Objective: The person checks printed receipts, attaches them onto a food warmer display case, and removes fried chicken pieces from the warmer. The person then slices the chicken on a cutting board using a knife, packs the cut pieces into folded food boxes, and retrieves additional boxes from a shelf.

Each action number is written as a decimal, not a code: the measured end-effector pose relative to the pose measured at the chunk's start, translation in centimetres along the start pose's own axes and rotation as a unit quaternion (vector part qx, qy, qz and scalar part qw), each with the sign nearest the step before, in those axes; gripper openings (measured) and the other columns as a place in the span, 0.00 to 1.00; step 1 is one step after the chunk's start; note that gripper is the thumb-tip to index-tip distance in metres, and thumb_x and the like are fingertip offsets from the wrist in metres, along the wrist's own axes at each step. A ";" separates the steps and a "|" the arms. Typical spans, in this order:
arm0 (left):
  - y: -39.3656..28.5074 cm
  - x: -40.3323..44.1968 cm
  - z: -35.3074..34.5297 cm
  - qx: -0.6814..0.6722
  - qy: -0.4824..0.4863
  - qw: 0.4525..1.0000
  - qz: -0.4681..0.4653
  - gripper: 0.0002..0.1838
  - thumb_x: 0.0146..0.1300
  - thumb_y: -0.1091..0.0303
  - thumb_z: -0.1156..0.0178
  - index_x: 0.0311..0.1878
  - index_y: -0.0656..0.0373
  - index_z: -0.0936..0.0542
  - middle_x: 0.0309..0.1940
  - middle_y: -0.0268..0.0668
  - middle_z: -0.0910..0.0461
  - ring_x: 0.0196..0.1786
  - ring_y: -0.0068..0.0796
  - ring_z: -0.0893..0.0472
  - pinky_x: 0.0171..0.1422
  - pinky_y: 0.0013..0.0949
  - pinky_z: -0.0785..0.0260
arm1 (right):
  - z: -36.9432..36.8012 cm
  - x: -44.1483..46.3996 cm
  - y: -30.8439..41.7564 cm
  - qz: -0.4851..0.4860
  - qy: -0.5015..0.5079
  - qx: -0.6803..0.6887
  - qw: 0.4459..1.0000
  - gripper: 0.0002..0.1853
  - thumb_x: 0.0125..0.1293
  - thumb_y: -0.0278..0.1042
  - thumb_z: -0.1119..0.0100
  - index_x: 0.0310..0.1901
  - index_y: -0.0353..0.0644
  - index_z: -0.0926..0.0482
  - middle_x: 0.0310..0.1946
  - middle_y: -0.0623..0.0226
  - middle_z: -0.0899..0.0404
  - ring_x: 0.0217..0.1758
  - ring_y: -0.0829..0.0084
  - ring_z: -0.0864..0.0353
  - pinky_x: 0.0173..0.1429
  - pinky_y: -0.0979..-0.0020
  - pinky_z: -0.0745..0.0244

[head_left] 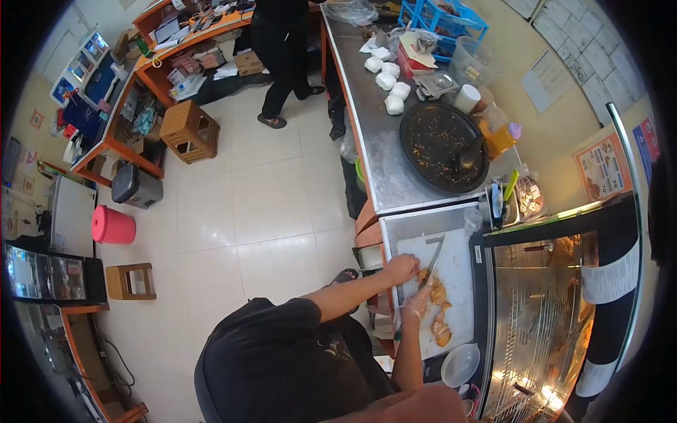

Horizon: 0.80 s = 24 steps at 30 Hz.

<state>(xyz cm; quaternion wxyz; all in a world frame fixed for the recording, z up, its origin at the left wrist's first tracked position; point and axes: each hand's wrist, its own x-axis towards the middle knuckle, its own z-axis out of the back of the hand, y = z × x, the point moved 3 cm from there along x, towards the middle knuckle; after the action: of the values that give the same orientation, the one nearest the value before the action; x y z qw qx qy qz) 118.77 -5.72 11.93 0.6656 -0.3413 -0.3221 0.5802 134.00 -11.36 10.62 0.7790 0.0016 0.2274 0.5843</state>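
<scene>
My right hand (414, 306), in a clear plastic glove, is closed around the handle of a knife (434, 259). The blade points away toward the far end of a white cutting board (458, 282). My left hand (403, 268) is closed, its fingertips at the near edge of the board against browned cooked meat, which looks like chicken; the hand partly hides what it pinches. Cut pieces of this meat (438, 290) lie beside the knife, and a longer piece (441, 328) rests closer to my right forearm.
A clear plastic bowl (460, 364) stands right of the board, beside a lit glass display case (536, 303). Left of the board, a steel counter (386, 166) bears a large black round tray (437, 141) and white packets (393, 104). Another person (282, 56) stands at the back.
</scene>
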 end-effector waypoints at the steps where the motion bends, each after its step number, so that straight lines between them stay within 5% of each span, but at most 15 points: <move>1: -0.1 -0.1 -0.2 0.004 -0.003 1.000 -0.003 0.06 0.55 0.67 0.36 0.35 0.55 0.18 0.36 0.41 0.18 0.43 0.46 0.18 0.48 0.45 0.25 | -0.5 -0.3 -0.9 -0.004 0.006 0.000 1.000 0.39 0.62 0.32 0.43 0.74 0.47 0.48 0.39 0.43 0.18 0.45 0.42 0.17 0.50 0.47 0.24; 7: 0.4 -0.2 -0.8 0.010 0.003 1.000 0.005 0.05 0.57 0.65 0.36 0.35 0.54 0.18 0.37 0.42 0.20 0.46 0.47 0.20 0.50 0.46 0.25 | 4.5 -4.5 -2.4 0.079 0.043 0.027 0.996 0.33 0.65 0.31 0.49 0.72 0.41 0.43 0.41 0.38 0.20 0.45 0.39 0.19 0.49 0.45 0.26; 12: 0.5 -0.8 0.0 -0.068 -0.053 0.995 -0.057 0.09 0.59 0.69 0.38 0.42 0.57 0.19 0.30 0.42 0.21 0.37 0.40 0.19 0.45 0.40 0.27 | 9.7 -1.6 -7.5 0.148 -0.031 -0.053 0.987 0.29 0.68 0.33 0.50 0.70 0.42 0.42 0.45 0.37 0.22 0.49 0.39 0.20 0.51 0.44 0.26; 18: 2.0 -9.4 3.9 -0.265 -0.020 0.944 0.197 0.12 0.69 0.69 0.45 0.53 0.59 0.21 0.25 0.38 0.22 0.28 0.22 0.23 0.32 0.31 0.30 | 14.3 2.5 -5.8 0.145 -0.043 -0.169 0.974 0.20 0.69 0.36 0.47 0.61 0.43 0.33 0.48 0.43 0.25 0.46 0.41 0.20 0.50 0.47 0.23; 22: 8.6 -18.3 1.5 -0.295 -0.097 0.928 0.206 0.11 0.71 0.67 0.45 0.53 0.57 0.20 0.21 0.35 0.23 0.22 0.20 0.25 0.30 0.31 0.30 | 13.8 4.9 -8.1 0.171 -0.082 -0.187 0.964 0.20 0.68 0.36 0.46 0.60 0.43 0.30 0.51 0.47 0.25 0.47 0.43 0.19 0.50 0.51 0.21; 24: 11.7 -22.2 0.5 -0.151 -0.064 0.966 0.198 0.12 0.70 0.68 0.46 0.54 0.56 0.20 0.23 0.37 0.21 0.23 0.20 0.23 0.30 0.30 0.29 | 13.9 4.8 -8.2 0.186 -0.132 -0.182 0.956 0.21 0.68 0.36 0.45 0.61 0.42 0.30 0.51 0.47 0.25 0.47 0.44 0.19 0.49 0.52 0.21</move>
<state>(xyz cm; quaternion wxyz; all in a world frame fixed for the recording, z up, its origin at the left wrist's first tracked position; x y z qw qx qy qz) 109.24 -26.65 1.83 0.4565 -0.4567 -0.3739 0.6657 147.43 -5.95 19.20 0.6670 -0.0208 0.0076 0.7447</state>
